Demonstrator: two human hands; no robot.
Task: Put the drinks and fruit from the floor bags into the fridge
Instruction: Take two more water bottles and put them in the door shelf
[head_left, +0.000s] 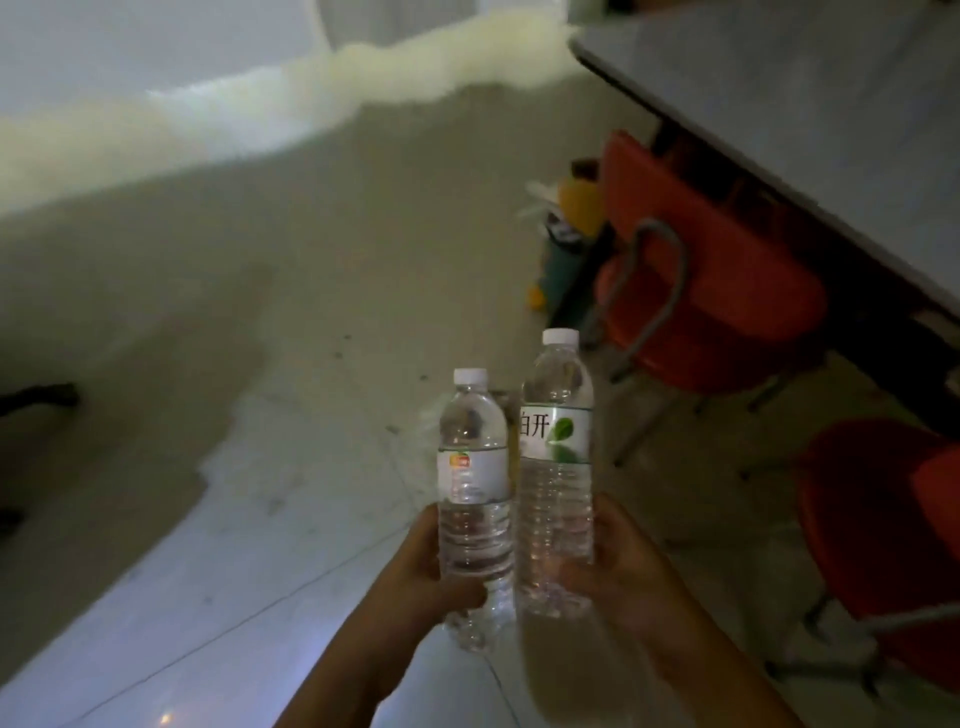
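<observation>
I hold two clear water bottles upright, side by side, low in the middle of the view. My left hand (421, 577) grips the shorter bottle (472, 467), which has a white cap and a white label. My right hand (618, 561) grips the taller bottle (558, 441), whose white label carries a green leaf and dark characters. The bottles nearly touch. No fridge is in view. The picture is dim and blurred.
Tiled floor (260, 519) spreads to the left and ahead. A grey table (779, 104) runs along the right with red chairs (717, 291) tucked under it. Blurred yellow and green items with a white bag (566, 228) sit on the floor by the far chair.
</observation>
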